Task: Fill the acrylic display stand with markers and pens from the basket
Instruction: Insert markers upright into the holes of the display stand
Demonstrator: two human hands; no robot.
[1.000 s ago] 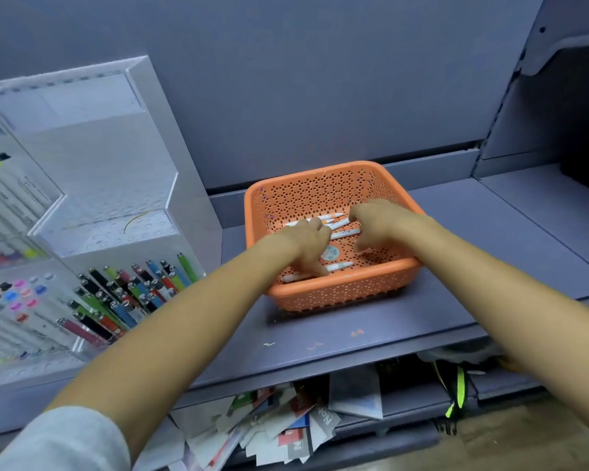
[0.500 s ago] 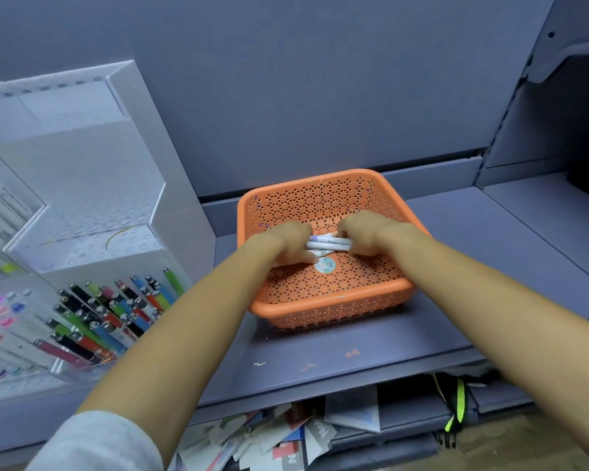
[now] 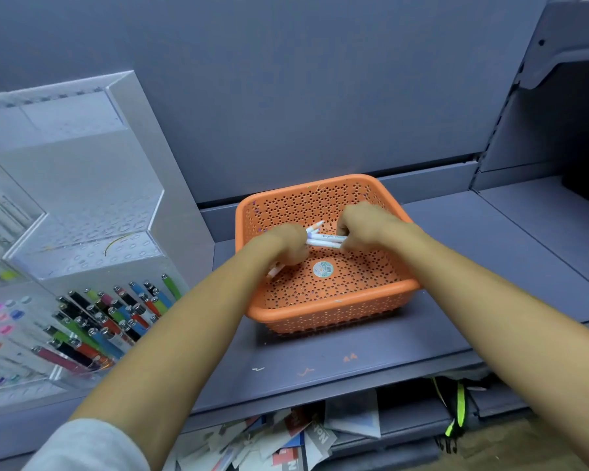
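- Pens (image 3: 323, 240): a small bundle of slim white ones, held crosswise just above the floor of the orange basket (image 3: 320, 312), toward its far half.
- Left hand (image 3: 283, 244): fingers curled round the bundle's left end. A pen tip pokes out below the hand toward the near left.
- Right hand (image 3: 361, 226): fingers curled round the right end, so only the bundle's middle shows bare.
- Handling, as a judgement: light, stiff, smooth plastic barrels that would roll and slide against one another. One pen angles away on the far side, so the bundle looks loose. They are not fragile, though a cap could pull off.
- Grip: one hand wrapped round the middle should keep the bundle square. For slotting, pinching a single pen near one end seems best.
- Stand (image 3: 140, 158): clear acrylic, on the shelf (image 3: 320, 362) left of the basket. Its near lower tier holds coloured pens, and the tier above looks unfilled.
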